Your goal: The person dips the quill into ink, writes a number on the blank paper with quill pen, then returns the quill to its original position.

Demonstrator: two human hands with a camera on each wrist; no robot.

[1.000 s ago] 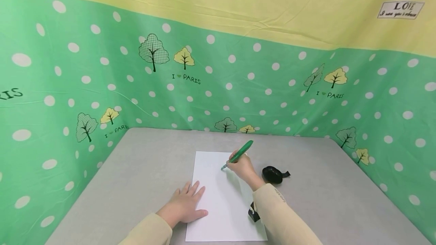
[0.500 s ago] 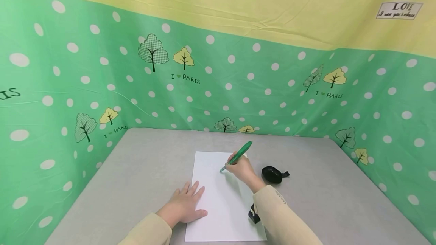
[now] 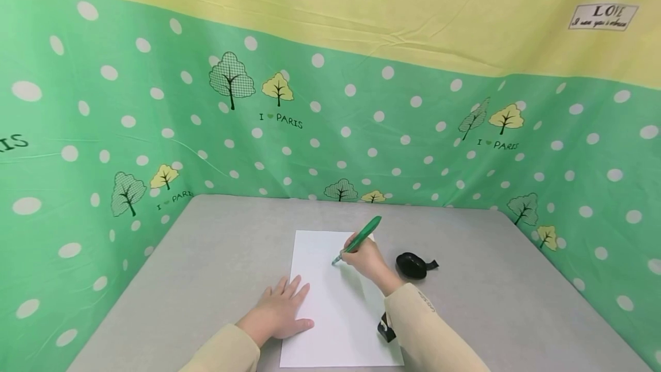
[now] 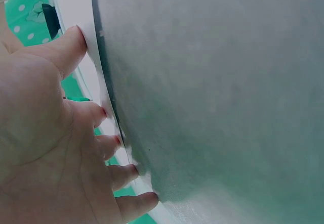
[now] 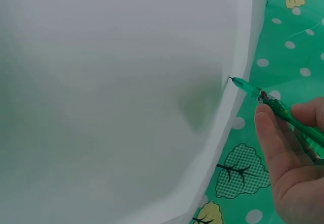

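A white sheet of paper (image 3: pixel 330 314) lies upright on the grey table. My right hand (image 3: pixel 366 257) pinches a green pen (image 3: pixel 364 234) between thumb and fingers, its barrel slanting up to the right. The pen's fine tip is at the paper's surface, in the upper middle of the sheet; the right wrist view shows the pen (image 5: pixel 276 105) with its tip meeting the sheet. With fingers spread, my left hand (image 3: pixel 279 310) rests flat over the sheet's left edge. In the left wrist view the thumb and fingertips of the left hand (image 4: pixel 61 118) line up along that edge.
To the right of the sheet sits a rounded black object (image 3: pixel 412 266) with a short strap-like end. Another small black piece (image 3: pixel 385 329) lies at the sheet's right edge, partly behind my right sleeve. A green and yellow patterned curtain (image 3: pixel 289 148) surrounds the table (image 3: pixel 227 245).
My right hand has moved the pen slightly towards me and to the left, its tip lower on the sheet. My left hand has stayed in place.
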